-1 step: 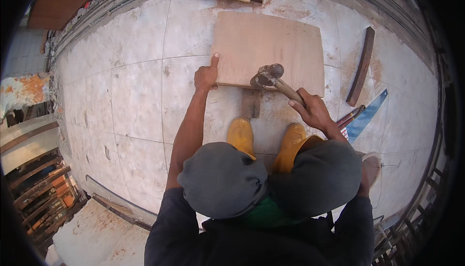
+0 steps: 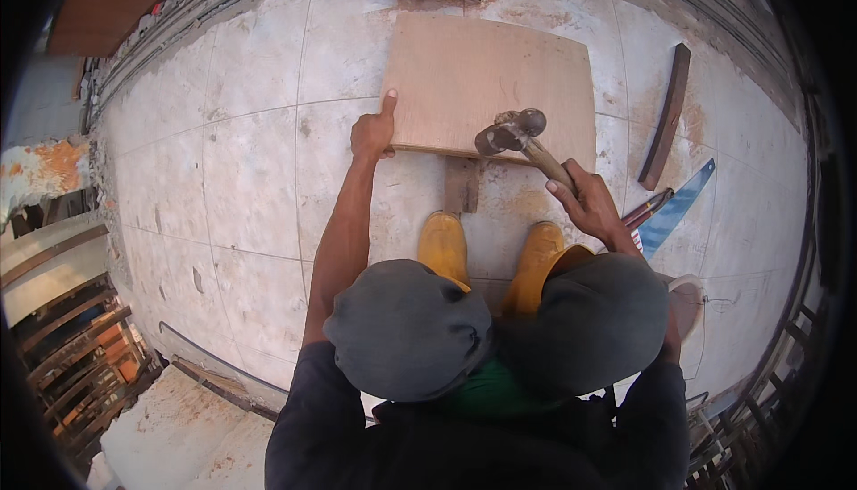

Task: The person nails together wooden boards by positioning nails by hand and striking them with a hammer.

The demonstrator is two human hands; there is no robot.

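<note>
While the left hand clasps a board, the right hand grips a hammer

As the head view shows, the board lies at the upper centre of the frame, one end over a wood block. From the lower left, the left forearm reaches up nearly straight; its thumb rests on the board's left edge, pointing up the frame. Right of centre, the right forearm slants up and leftward, fingers wrapped around the handle. Above the board's lower edge sits the hammer's head; whether they touch, I cannot tell. A saw lies at right.
</note>
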